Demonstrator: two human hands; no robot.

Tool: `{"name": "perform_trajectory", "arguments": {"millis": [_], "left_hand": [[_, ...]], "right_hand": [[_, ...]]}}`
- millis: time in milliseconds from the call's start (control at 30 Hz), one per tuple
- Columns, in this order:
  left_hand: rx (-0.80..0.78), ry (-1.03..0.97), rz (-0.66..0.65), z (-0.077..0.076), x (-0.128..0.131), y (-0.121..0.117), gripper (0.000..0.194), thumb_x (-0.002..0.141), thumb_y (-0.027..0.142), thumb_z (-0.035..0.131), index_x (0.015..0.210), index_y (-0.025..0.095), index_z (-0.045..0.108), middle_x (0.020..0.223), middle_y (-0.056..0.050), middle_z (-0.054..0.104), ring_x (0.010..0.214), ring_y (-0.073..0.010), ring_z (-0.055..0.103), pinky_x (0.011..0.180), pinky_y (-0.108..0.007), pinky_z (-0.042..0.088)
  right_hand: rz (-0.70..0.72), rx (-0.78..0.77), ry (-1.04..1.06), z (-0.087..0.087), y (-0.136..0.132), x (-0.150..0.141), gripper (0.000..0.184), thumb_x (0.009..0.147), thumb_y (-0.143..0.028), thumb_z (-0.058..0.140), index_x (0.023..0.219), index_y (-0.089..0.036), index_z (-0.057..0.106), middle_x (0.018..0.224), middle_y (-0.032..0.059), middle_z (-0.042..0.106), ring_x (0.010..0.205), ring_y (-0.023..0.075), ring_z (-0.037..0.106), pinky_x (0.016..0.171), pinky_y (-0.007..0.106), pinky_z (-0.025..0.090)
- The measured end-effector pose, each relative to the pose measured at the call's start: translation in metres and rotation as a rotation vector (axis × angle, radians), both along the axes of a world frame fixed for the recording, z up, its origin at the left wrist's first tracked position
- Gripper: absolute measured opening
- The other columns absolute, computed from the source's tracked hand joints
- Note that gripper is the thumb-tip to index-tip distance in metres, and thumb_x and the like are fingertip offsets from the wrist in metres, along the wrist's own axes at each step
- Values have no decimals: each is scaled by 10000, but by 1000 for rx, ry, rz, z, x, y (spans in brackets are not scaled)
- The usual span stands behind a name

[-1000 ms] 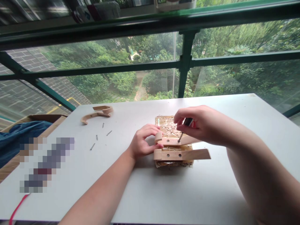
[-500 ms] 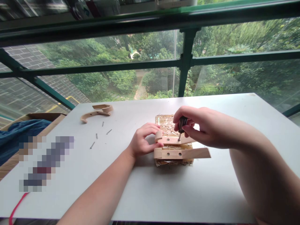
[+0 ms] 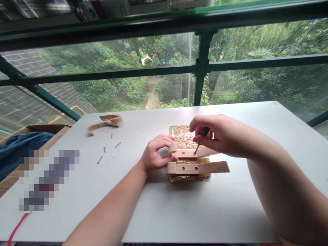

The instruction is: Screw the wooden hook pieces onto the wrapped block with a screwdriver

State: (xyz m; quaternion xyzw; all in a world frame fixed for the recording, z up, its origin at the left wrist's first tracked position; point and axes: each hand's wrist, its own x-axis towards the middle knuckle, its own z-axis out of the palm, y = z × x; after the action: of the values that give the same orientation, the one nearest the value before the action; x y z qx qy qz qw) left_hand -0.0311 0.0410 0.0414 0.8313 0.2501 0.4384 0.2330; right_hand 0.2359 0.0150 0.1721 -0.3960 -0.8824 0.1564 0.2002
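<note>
My right hand [image 3: 216, 134] is closed round the dark handle of a screwdriver [image 3: 205, 132], which leans with its tip on a screw in the upper wooden hook [image 3: 188, 153]. My left hand [image 3: 156, 153] grips that hook's curled left end, thumb below and fingers above, beside the block. Beneath lies a block wrapped in clear plastic and brown tape [image 3: 182, 135]. A second wooden hook [image 3: 212, 167] lies across the block nearer to me, with two screw heads showing in it. My right hand hides the upper hook's far right end.
Two loose wooden hooks [image 3: 105, 125] lie at the table's back left. Several screws [image 3: 99, 160] are scattered in front of them. A blurred-out object [image 3: 50, 181] with a red cord [image 3: 17, 227] lies at the left. A cardboard box [image 3: 56, 129] holding blue cloth stands beyond the table's left edge.
The screwdriver's handle has tilted to the right, and my right hand's grip on it has turned. The tip stays on the same screw. My left hand keeps its hold.
</note>
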Motion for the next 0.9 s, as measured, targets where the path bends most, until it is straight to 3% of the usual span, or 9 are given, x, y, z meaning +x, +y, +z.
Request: {"name": "perform_trajectory", "arguments": {"millis": [233,467,667,900], "left_hand": [[-11,14,6,-1,0,0,313,667,270,878,927,173,736,984,-131,753,1058,-297,676,970,-486,554],[-12,-1,8,-1,0,0,317,662,268,883,928,182,733,953,-106,755,1052,-284,681,1002,-487,541],[-3,6,8,-1,0,0,315,668,278,879,929,186,730,956,-106,761,1042,-281,687,1001,-483,543],[-28,-6,8,2,0,-1,284,675,295,874,889,183,725,966,-120,764,1041,-296,690,985,-497,549]], "right_hand": [[134,-24,63,2,-3,-3,83,851,-210,618,932,-224,605,785,-31,656,666,103,548,617,228,410],[151,-93,54,9,-8,4,353,780,-58,530,1079,-236,585,896,-5,690,723,128,585,640,247,425],[110,-88,3,12,-6,10,284,838,-90,542,1041,-265,638,908,-21,707,743,118,610,641,225,421],[11,-41,-63,15,-7,10,56,832,-212,644,883,-236,639,741,-23,669,602,107,546,564,228,369]]}}
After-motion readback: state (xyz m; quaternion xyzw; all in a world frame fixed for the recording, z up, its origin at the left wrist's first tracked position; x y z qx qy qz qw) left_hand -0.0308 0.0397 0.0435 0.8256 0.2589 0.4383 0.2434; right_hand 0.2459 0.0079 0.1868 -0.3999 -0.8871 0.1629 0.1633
